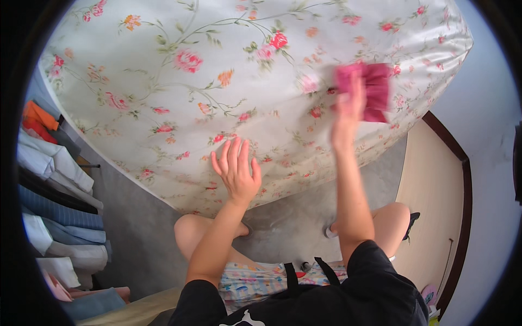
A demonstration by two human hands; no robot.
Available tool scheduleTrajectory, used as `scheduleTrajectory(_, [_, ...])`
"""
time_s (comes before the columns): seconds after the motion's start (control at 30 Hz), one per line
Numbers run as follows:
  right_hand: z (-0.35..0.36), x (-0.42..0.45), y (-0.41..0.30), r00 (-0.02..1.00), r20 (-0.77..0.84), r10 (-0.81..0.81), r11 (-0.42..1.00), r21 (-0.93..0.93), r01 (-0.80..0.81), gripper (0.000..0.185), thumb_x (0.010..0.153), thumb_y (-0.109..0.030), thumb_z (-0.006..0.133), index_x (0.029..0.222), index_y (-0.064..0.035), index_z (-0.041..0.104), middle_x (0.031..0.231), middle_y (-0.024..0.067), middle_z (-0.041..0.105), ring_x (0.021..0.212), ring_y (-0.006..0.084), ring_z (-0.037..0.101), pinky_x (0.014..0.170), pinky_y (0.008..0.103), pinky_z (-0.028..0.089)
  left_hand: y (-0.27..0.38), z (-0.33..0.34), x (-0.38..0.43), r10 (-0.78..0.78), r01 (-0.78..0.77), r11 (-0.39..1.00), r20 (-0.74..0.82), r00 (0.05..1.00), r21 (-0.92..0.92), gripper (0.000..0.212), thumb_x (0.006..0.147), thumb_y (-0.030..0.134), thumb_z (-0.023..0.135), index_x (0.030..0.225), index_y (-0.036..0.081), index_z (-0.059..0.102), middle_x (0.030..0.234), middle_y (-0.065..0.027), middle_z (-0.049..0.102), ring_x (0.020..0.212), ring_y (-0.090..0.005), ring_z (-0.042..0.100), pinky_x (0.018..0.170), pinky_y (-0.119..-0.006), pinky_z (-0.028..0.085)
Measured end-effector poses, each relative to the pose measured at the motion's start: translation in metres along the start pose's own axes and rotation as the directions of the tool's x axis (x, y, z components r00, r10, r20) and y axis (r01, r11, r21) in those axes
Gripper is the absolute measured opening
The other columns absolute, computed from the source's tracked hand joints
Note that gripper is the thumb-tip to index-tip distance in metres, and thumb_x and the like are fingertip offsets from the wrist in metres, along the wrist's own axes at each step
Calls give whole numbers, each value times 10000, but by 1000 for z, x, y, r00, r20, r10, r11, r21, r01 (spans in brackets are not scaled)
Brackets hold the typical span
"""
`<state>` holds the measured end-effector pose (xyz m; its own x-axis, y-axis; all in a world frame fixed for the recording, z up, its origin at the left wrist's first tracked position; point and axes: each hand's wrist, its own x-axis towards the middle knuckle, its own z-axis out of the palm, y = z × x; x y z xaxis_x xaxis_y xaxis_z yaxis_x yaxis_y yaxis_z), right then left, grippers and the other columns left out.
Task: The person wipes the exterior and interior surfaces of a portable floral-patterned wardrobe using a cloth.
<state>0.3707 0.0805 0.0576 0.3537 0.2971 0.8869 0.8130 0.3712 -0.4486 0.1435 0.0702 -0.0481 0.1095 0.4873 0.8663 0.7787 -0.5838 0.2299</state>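
Note:
A floral-print cover [163,118], white and shiny with pink, red and orange flowers, spreads over a wide surface before me. My left hand [236,171] rests on its near part, palm down with the fingers spread, holding nothing. Farther off to the right, my right hand [348,110] has a folded magenta cloth [377,91] under its palm and fingers, against the cover. Motion blurs this hand and the cloth, and the cloth hides part of the print. Whether the fingers curl around the cloth is hard to see.
Several folded garments [65,220] are stacked along the left side. Grey floor [285,220] shows below the cover's hanging edge, between my bent knees. At the right stands a pale door panel [432,183] with a dark brown frame [467,195], beside a bluish wall [489,163].

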Motion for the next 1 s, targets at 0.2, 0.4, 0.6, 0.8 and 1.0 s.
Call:
scheduleTrajectory(0.2, [19,-168,3,893,389,225,974,-67,-216,422,923,-214,455,1309,-46,482,1382,263,375,1266,375,369,1059,428,264,-8,14,-7,-30,31,1000,116,993,-6,442,756,141,625,1184,55,555,1175,-90,523,1141,-284,452,1052,-546,217])
scheduleTrajectory(0.4, [-6,-189,10,255,316,914,-3,634,-773,430,986,-342,399,1230,-3,501,1097,104,591,999,200,566,887,354,453,-13,8,-3,-38,35,999,111,993,26,412,730,135,646,1135,90,584,1122,-82,514,1086,-276,456,1016,-569,253])
scheduleTrajectory(0.6, [-18,-35,-30,777,-19,629,512,762,-396,447,1001,-402,337,1131,-10,506,959,72,613,764,153,588,634,279,499,-35,-33,10,-3,35,996,-351,936,87,442,778,136,613,1195,25,518,1262,-171,430,1202,-322,380,1022,-557,240])
scheduleTrajectory(0.8, [54,-38,-53,977,158,-142,990,12,142,475,932,-249,404,1395,-145,408,1492,204,207,1351,344,232,1071,488,244,-85,-56,33,-170,298,952,-686,707,71,605,842,172,575,1355,-23,321,1359,-238,302,1274,-389,282,1024,-533,259])
scheduleTrajectory(1.0, [34,-148,-66,696,701,154,956,73,-285,555,827,-115,559,1364,-201,452,1509,167,208,1293,396,361,944,418,421,-128,-65,24,-708,593,701,-491,508,-396,585,898,243,560,1331,-69,321,1328,-245,358,1182,-341,424,994,-418,332])
